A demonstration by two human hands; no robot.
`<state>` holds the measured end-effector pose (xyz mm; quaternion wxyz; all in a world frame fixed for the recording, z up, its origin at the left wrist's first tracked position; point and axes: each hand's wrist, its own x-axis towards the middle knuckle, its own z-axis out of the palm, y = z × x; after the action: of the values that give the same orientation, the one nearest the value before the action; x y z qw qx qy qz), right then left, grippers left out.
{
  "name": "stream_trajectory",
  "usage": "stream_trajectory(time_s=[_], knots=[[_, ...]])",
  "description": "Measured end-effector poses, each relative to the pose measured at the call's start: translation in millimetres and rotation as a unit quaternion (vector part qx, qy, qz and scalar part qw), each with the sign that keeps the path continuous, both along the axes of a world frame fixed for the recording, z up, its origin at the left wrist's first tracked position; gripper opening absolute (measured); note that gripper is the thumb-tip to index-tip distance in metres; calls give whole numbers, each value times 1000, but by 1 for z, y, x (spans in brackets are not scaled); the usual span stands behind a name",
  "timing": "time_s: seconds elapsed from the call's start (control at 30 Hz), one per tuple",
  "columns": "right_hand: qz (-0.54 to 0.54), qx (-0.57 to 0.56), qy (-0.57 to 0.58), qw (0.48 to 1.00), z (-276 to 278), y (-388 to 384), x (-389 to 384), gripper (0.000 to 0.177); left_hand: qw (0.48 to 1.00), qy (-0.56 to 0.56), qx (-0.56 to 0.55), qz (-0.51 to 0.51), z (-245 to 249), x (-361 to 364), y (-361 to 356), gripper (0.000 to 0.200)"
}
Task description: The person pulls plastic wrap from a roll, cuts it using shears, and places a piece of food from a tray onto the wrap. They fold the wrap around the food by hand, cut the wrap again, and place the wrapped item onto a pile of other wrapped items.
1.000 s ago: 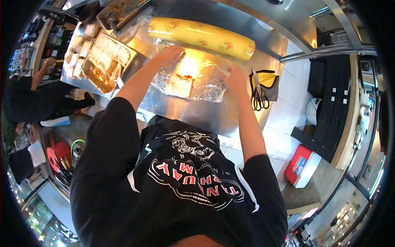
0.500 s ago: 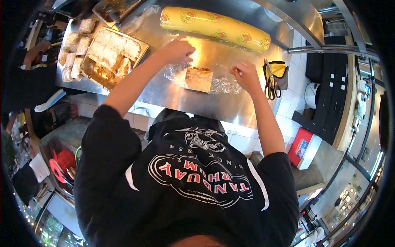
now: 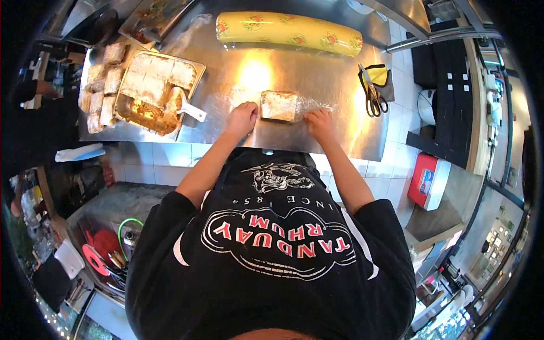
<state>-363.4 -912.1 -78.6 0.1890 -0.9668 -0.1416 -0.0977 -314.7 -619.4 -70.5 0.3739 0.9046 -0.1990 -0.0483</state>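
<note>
A rectangular portion of food (image 3: 279, 106) lies on the steel table (image 3: 226, 122), with clear plastic film (image 3: 311, 104) around it and out to both sides. Just left of the portion, my left hand (image 3: 242, 118) has its fingers closed at the film's edge. My right hand (image 3: 321, 123) pinches the film's other end, a little right of the portion. Behind them lies a big yellow roll of film (image 3: 289, 33). A metal tray (image 3: 198, 71) of cut portions sits to the left, a white-handled utensil (image 3: 192, 110) resting in it.
Several wrapped portions (image 3: 113, 79) are stacked left of the tray. Another metal tray (image 3: 153, 22) is at the back left. Scissors (image 3: 374, 102) and a yellow and grey cloth (image 3: 378, 76) lie at the table's right edge. A co-worker's dark sleeve (image 3: 45, 116) shows at far left.
Both hands have come down toward the table's front edge, beside the portion. The film now lies closer around the portion. The view has shifted slightly.
</note>
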Motion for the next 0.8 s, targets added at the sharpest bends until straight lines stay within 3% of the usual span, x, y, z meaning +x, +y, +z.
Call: stream_trajectory(time_s=[0.03,0.07,0.1,0.13,0.17,0.2,0.23,0.3,0.33,0.37,0.4,0.43,0.5,0.53,0.63,0.7,0.8], knots=[[-4,-1,0,1000,17,13,1,8,1000,10,-9,4,-2,3,0,9],[-47,-83,93,991,36,23,5,10,1000,9,-9,0,-4,9,4,9],[-89,-163,185,965,59,34,10,13,993,102,-55,-31,-5,15,9,10],[-93,-163,185,965,76,43,15,13,974,194,-100,-61,-4,18,13,11],[-143,-205,273,929,91,52,21,15,974,193,-100,-65,1,21,16,11],[-191,-244,359,881,100,56,25,18,983,176,-60,-6,8,24,19,13],[-194,-243,359,880,105,58,25,18,986,159,-19,55,15,27,20,15],[-246,-43,247,936,109,60,28,26,984,147,-13,101,24,22,18,15],[-246,-42,248,936,97,60,28,26,990,37,-68,116,27,16,11,17],[-200,74,100,972,74,61,26,34,981,-74,-121,130,29,11,8,21],[-148,187,-54,970,55,62,22,45,994,-91,-30,56,29,9,6,39],[-151,188,-58,969,45,70,19,45,994,-95,-30,52,26,8,2,39],[-110,400,-4,910,25,90,18,56,994,-107,3,-1,11,5,-10,53],[-111,399,-8,910,14,93,20,56,998,-50,19,-34,0,7,-11,61],[-108,431,21,896,2,97,21,58,999,-40,1,-30,-16,2,-19,62],[-109,500,77,856,4,94,20,56,999,-26,14,-30,-18,0,-23,64],[-110,470,82,872,5,90,21,55,999,10,32,-40,-15,6,-23,65]])
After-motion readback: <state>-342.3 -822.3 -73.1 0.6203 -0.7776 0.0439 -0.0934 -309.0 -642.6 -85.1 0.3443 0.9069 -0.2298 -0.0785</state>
